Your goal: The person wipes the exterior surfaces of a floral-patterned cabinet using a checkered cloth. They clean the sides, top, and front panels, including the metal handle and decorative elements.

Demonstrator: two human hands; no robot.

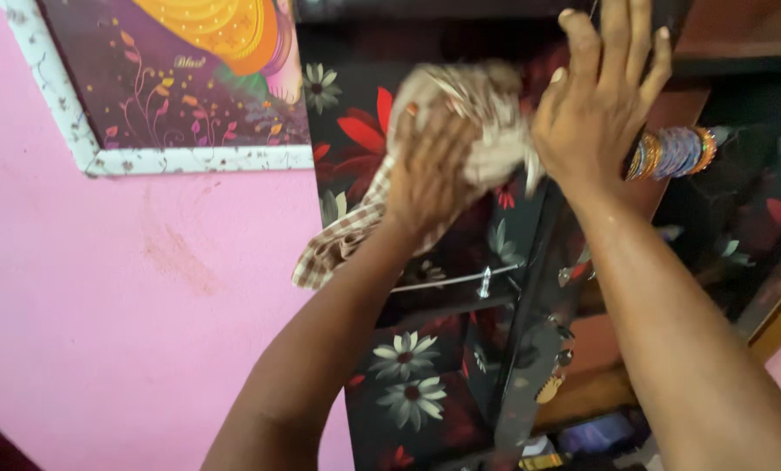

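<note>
My left hand (429,170) grips a bunched checked brown-and-white cloth (486,113) and presses it against the black cupboard door (425,349), which is painted with red and white flowers. A loose end of the cloth hangs down to the left of my wrist. My right hand (601,92) rests flat, fingers spread, on the upper edge of the open cupboard door, just right of the cloth. The hand and cloth are blurred.
A framed picture (172,78) with a white patterned border hangs on the pink wall (102,305) to the left. A stack of coloured bangles (674,153) sits on a shelf inside the cupboard. Small items lie on a lower shelf (582,432).
</note>
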